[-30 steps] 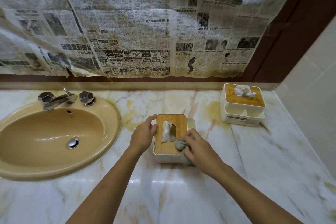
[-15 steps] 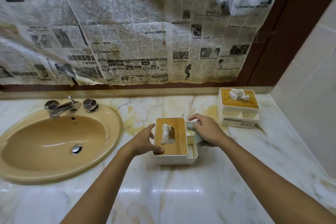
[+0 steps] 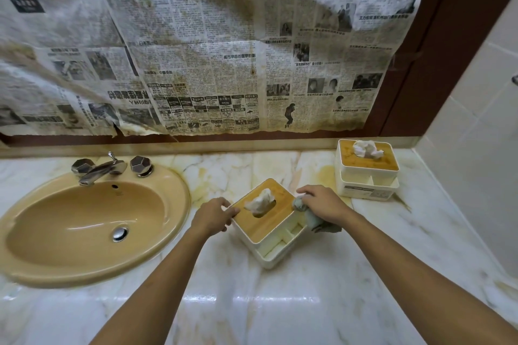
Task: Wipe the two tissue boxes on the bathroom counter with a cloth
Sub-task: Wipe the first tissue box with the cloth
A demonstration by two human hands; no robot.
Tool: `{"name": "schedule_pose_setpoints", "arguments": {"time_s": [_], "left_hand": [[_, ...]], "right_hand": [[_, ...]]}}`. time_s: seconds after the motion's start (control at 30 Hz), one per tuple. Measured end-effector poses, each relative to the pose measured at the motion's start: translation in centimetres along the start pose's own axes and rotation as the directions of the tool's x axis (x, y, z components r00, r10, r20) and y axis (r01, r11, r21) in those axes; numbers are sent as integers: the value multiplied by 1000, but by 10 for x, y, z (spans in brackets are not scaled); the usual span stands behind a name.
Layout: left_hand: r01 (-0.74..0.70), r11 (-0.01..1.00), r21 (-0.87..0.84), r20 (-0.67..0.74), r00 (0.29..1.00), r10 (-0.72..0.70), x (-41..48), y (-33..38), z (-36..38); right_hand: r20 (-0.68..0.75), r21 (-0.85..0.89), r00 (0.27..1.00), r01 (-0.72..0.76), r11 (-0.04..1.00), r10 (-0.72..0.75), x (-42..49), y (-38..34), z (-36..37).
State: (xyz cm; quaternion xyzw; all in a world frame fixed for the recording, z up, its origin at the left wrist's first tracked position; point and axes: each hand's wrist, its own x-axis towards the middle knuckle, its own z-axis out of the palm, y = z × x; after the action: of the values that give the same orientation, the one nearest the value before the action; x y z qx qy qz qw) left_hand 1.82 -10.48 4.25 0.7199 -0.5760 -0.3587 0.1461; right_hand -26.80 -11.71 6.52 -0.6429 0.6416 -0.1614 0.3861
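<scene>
A white tissue box with a wooden lid (image 3: 269, 221) stands turned at an angle on the marble counter (image 3: 252, 302), a tissue poking from its slot. My left hand (image 3: 211, 216) grips its left edge. My right hand (image 3: 325, 203) is shut on a grey-green cloth (image 3: 314, 218) and presses it against the box's right side by the open compartments. A second tissue box of the same kind (image 3: 367, 173) stands at the back right, apart from both hands.
A tan oval sink (image 3: 84, 227) with a chrome tap (image 3: 103, 168) fills the left of the counter. Stained newspaper (image 3: 210, 50) covers the wall behind. A tiled wall (image 3: 476, 162) closes the right side.
The near box has been rotated so its corner points toward me. My right hand with the cloth moved from the front corner to the box's right side.
</scene>
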Motion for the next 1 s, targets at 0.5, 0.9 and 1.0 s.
{"name": "schedule_pose_setpoints", "arguments": {"time_s": [0.5,0.9,1.0], "left_hand": [[-110,960,-259,74,988,133,-9,-6,5],[-440,775,-455,3,869,495,-40,67,-18],[-480,681,-553,-27,827,562,-47,86,-28]], "right_hand": [[200,192,976,-126,973,87,-19,5,-2],[-156,620,965,262,740,-211,-41,-52,-6],[-266,554,923,382,739,-278,-47,-73,-16]]}}
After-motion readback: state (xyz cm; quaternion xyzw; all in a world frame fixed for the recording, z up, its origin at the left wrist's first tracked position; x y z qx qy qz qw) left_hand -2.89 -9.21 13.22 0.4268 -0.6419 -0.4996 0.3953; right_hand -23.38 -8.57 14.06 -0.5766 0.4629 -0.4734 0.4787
